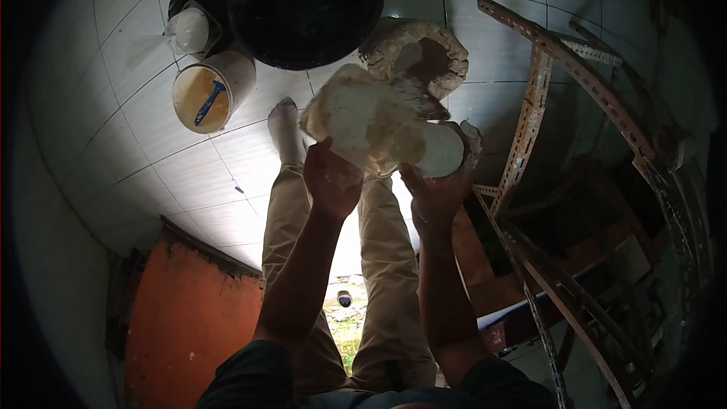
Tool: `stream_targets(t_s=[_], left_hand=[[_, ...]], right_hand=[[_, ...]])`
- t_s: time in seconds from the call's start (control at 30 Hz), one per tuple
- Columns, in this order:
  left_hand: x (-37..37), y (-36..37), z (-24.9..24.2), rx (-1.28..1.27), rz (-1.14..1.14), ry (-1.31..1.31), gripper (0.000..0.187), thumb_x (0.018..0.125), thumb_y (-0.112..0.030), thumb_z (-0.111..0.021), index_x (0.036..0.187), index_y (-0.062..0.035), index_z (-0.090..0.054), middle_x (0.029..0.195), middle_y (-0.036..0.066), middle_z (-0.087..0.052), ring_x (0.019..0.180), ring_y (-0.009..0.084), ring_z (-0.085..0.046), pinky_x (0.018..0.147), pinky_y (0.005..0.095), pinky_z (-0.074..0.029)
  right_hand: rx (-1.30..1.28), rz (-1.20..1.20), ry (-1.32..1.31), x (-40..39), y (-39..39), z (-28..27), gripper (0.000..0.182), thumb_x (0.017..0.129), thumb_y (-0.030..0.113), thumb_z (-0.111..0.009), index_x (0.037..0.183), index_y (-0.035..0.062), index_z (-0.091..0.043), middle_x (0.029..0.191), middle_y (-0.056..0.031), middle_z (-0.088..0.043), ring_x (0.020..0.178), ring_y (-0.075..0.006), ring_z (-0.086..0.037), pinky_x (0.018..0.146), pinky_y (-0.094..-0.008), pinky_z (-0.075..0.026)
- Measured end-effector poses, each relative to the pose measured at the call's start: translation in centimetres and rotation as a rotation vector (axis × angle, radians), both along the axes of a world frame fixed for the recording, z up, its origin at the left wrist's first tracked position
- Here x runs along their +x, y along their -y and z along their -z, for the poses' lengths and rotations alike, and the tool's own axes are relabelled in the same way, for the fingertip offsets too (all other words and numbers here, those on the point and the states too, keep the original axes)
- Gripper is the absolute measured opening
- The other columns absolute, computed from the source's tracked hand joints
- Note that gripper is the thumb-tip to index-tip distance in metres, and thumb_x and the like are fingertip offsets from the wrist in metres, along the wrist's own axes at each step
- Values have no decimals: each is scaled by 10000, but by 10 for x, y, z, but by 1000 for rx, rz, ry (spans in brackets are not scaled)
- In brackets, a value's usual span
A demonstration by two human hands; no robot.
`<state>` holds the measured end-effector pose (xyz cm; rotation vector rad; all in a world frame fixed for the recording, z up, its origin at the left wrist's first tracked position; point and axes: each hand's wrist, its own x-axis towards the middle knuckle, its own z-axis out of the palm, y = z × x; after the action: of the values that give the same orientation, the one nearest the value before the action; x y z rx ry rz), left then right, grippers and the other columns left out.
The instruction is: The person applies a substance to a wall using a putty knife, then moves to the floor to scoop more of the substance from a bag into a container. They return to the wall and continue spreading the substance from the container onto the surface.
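Observation:
My left hand [331,182] is closed on the near left edge of a whitish, see-through plastic bag [350,115] with pale contents. In my right hand [441,201] is a round white-topped container [438,150], its fingers wrapped round the side. The container's left side overlaps the bag, and this part is blurred. What fills the container I cannot tell. Just beyond both hands stands a crumpled brown paper sack [384,38] with its mouth open. Pale dust marks my right fingers.
A large black tub [307,11] stands at the back. Left of it are a pale bucket [241,79] holding a blue-handled brush [210,102] and a tied white plastic bag [189,30]. A rusty perforated metal frame [530,113] rises at right; an orange panel [189,318] is lower left.

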<state>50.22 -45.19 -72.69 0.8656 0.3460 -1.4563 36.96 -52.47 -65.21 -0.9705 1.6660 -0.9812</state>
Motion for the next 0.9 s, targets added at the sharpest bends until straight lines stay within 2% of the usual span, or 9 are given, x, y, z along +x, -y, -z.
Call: stream_targets(t_s=[0.17, 0.23, 0.33, 0.47, 0.5, 0.53, 0.63, 0.8, 0.9], left_hand=[[22, -4, 4, 3, -84, -271, 193, 946, -163, -546, 1052, -4, -576, 870, 38, -596, 786, 119, -606, 692, 272, -513], [12, 20, -13, 250, -120, -98, 258, 965, -248, -488, 1040, -24, -591, 874, 36, -609, 768, 133, -608, 710, 289, -508], [24, 29, 8, -38, -73, -301, 313, 958, -264, -469, 1103, -11, -585, 978, 59, -633, 877, 172, -616, 783, 296, -507], [27, 57, -4, -48, -10, -325, 382, 957, -281, -445, 1184, 1, -566, 1123, 87, -640, 1033, 191, -602, 900, 297, -479], [26, 64, -13, 119, 5, -202, 410, 961, -287, -433, 1224, 5, -552, 1199, 101, -631, 1117, 183, -584, 968, 293, -452], [32, 62, -6, -72, 74, -262, 444, 988, -280, -373, 1297, 11, -504, 1311, 119, -580, 1223, 155, -525, 1057, 284, -385], [37, 69, 0, -17, -73, -391, 487, 939, -312, -463, 1326, -18, -488, 1281, 123, -565, 1199, 223, -536, 1088, 404, -362], [46, 77, 1, 78, -11, -221, 480, 945, -315, -463, 1334, -35, -494, 1284, 107, -568, 1179, 215, -550, 1062, 400, -388], [52, 77, 0, 162, -41, -124, 379, 948, -302, -470, 1197, -42, -587, 1055, 61, -658, 961, 161, -638, 893, 325, -501]], right_hand=[[3, 235, 710, -32, 13, -9, 852, 746, 138, -794, 1425, 0, -300, 1330, -187, -478, 1233, -293, -503, 1038, -421, -448], [3, 220, 652, -60, 10, 9, 811, 797, 185, -748, 1443, 12, -288, 1372, -190, -461, 1252, -307, -497, 1052, -438, -436], [47, 362, 742, -83, 43, 41, 696, 844, 138, -706, 1416, 28, -325, 1340, -196, -483, 1254, -285, -497, 1043, -402, -434], [102, -61, 62, -98, 87, 121, 611, 813, 145, -753, 1294, 14, -401, 1191, -181, -555, 1100, -222, -577, 948, -365, -483], [194, -168, -41, -93, 99, 125, 659, 757, 200, -800, 1276, 11, -441, 1195, -195, -565, 1097, -246, -594, 915, -381, -497], [60, -409, -357, -97, 108, 156, 708, 703, 252, -823, 1272, 22, -470, 1211, -203, -565, 1115, -322, -587, 934, -416, -482], [4, -615, -589, -74, 115, 216, 706, 720, 357, -790, 1266, 33, -482, 1172, -188, -567, 1175, -365, -517, 981, -464, -430], [348, -952, -1021, -45, 136, 254, 439, 778, 421, -694, 999, 45, -645, 986, -149, -636, 1010, -306, -608, 909, -459, -462], [164, -492, -1065, -34, 122, 268, 229, 778, 258, -661, 785, 29, -670, 827, -154, -660, 841, -311, -653, 786, -458, -514]])
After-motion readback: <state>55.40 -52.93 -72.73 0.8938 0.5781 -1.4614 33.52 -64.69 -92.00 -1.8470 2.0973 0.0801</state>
